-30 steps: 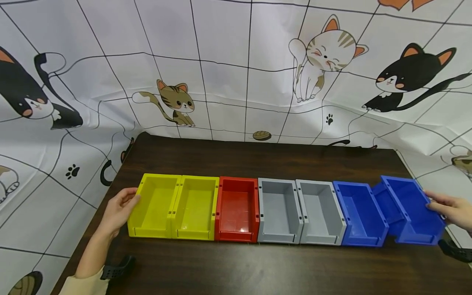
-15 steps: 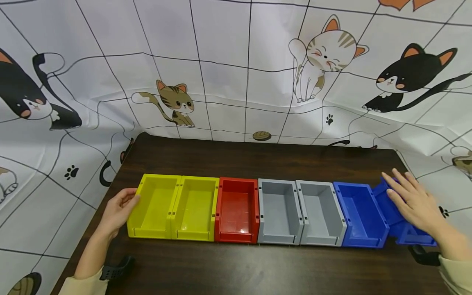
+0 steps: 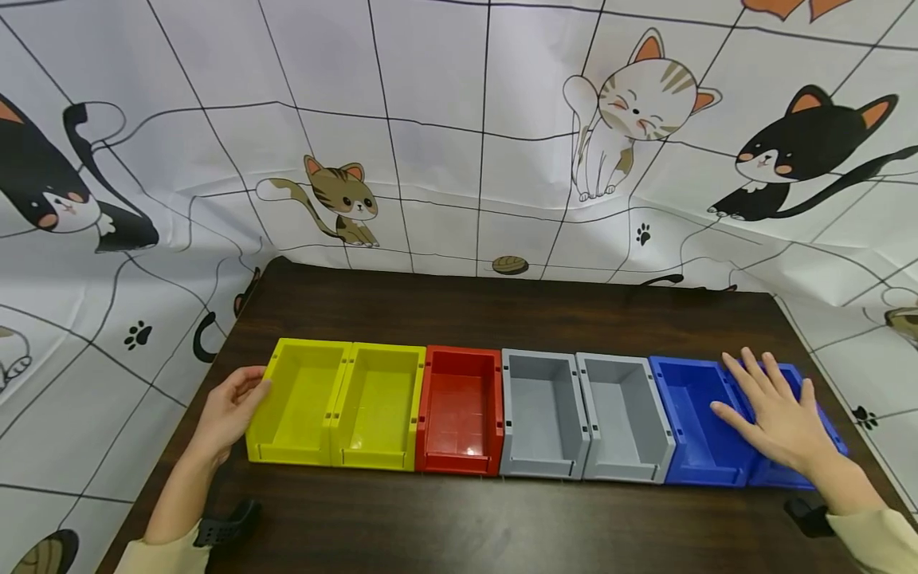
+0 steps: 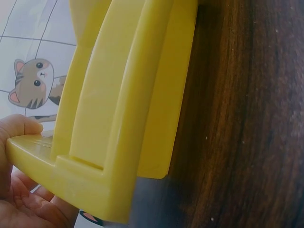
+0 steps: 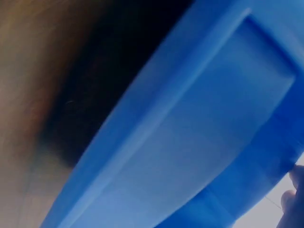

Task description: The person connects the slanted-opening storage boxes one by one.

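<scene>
In the head view, my left hand (image 3: 231, 410) pinches the outer side wall of the leftmost yellow bin (image 3: 297, 406). Seen from the left wrist, the thumb (image 4: 23, 126) lies over the bin's rim, with the other fingers outside the wall. My right hand (image 3: 782, 418) lies palm down with its fingers spread over the rightmost blue bin (image 3: 774, 475), hiding most of it. Whether the palm presses on its rims cannot be told. Left of that stands the other blue bin (image 3: 699, 418), side against side. The right wrist view has a blurred blue bin front (image 5: 190, 128) close up.
Between the ends of the row stand a second yellow bin (image 3: 380, 406), a red bin (image 3: 460, 406) and two grey bins, one left (image 3: 545, 410) and one right (image 3: 624, 414). All sit on a dark wooden table (image 3: 466, 526). A cat-print cloth (image 3: 445, 159) hangs behind.
My right hand has gone from gripping the rightmost blue bin's outer side to lying spread above it. That bin, earlier tilted and raised, now sits level in the row. The left hand stays put.
</scene>
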`<state>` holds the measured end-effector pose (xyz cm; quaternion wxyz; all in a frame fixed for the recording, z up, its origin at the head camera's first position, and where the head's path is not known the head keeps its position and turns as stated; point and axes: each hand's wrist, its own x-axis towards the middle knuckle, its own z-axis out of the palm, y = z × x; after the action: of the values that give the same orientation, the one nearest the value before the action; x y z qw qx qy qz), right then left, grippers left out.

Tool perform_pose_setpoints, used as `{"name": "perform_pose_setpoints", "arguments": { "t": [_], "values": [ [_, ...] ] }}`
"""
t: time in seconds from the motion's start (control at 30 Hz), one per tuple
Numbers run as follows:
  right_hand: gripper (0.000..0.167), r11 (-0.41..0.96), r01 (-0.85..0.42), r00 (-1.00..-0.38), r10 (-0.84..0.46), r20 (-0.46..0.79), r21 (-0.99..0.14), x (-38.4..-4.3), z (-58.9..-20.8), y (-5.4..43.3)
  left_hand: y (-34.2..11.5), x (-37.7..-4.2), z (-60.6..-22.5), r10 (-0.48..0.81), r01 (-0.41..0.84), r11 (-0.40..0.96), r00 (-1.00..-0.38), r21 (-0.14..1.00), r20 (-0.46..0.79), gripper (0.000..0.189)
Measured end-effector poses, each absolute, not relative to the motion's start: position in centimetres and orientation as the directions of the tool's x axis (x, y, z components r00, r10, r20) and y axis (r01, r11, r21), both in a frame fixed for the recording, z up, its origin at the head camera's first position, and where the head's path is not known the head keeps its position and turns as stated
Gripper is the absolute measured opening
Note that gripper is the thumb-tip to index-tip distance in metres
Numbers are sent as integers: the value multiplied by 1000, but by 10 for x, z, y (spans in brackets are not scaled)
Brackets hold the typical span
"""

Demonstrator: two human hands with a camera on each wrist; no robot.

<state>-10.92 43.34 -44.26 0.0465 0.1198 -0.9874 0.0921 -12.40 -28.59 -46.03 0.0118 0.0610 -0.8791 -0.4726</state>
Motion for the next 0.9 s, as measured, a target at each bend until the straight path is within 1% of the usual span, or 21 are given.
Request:
{"name": "perform_pose_setpoints", "arguments": {
  "t": [0.1, 0.2, 0.37, 0.5, 0.63, 0.77, 0.8, 0.83, 0.9],
  "values": [
    [84, 959, -247, -966, -232, 114, -136, -107, -446, 432, -287, -123, -462, -117, -95, 542, -992, 835, -36, 43],
    [84, 965, -236, -968, -223, 115, -118, -104, -449, 430, -288, -122, -462, -117, -87, 537, -993, 839, -29, 42],
    [78, 965, -212, -973, -195, 120, -153, -101, -451, 427, -289, -121, -463, -116, -86, 528, -993, 845, -29, 42],
    [74, 958, -220, -971, -198, 133, -181, -104, -452, 425, -291, -120, -463, -123, -100, 532, -992, 841, -41, 44],
    [67, 940, -243, -966, -212, 145, -241, -107, -452, 427, -292, -121, -462, -145, -142, 537, -987, 831, -74, 44],
    [55, 894, -246, -964, -187, 186, -375, -107, -447, 427, -293, -125, -464, -143, -180, 539, -982, 823, -121, 48],
    [53, 880, -245, -964, -176, 200, -406, -107, -445, 425, -294, -127, -467, -156, -192, 536, -979, 822, -127, 50],
    [51, 868, -246, -963, -167, 212, -431, -107, -443, 424, -298, -130, -473, -143, -189, 551, -981, 813, -131, 52],
    [50, 858, -250, -960, -160, 229, -448, -108, -439, 419, -307, -137, -485, -138, -190, 553, -981, 811, -136, 57]
  ]
}}
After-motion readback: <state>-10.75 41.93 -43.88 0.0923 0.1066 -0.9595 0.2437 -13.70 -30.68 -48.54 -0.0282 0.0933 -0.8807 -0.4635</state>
